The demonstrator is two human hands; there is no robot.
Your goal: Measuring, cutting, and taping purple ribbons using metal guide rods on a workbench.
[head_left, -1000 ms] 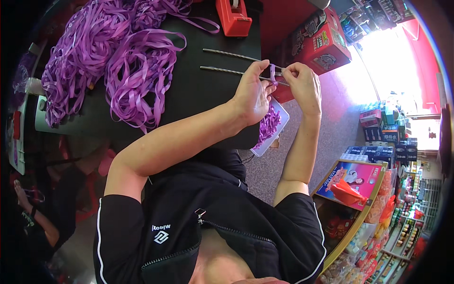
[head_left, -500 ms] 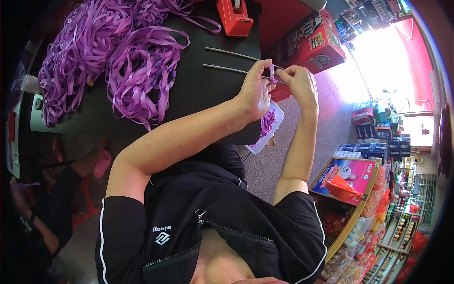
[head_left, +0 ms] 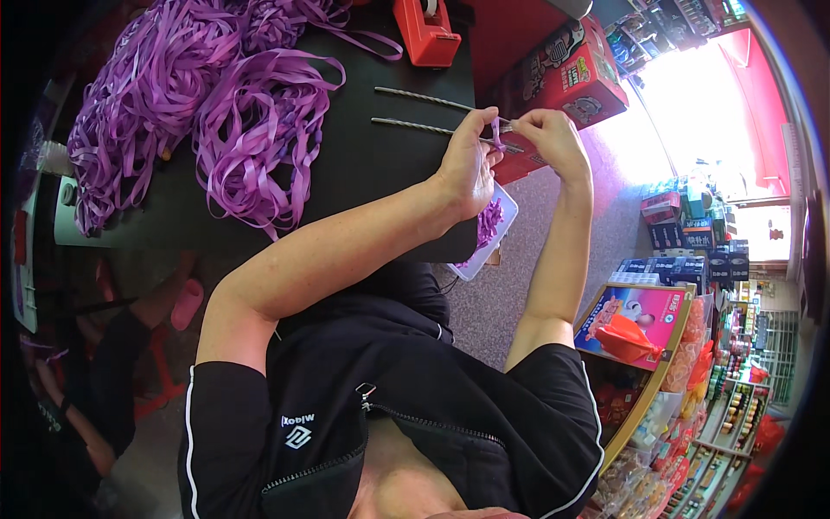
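Note:
Two thin twisted metal rods [head_left: 415,125] stick out over the right edge of the black table, side by side. A short length of purple ribbon [head_left: 497,134] crosses them near their right ends. My left hand [head_left: 469,169] is closed there, its thumb up by the upper rod and its fingers curled under the lower one, pinching the ribbon. Just right of it, my right hand [head_left: 558,143] makes a pinch at the rod ends. A small pale bit shows at its fingertips, too small to name. Below my left hand, a white tray [head_left: 512,214] holds short purple ribbon pieces [head_left: 489,223].
Large tangled heaps of purple ribbon [head_left: 164,95] cover the left of the black table [head_left: 372,190]. A red tape dispenser [head_left: 429,39] stands at its far edge. Beyond my right hand is a red box [head_left: 575,73]; a display case [head_left: 635,324] is at right. Another person sits at lower left.
My right hand has shifted slightly right, away from my left hand, and its wrist has swung outward. My left hand, the rods and the ribbon across them stay nearly in place.

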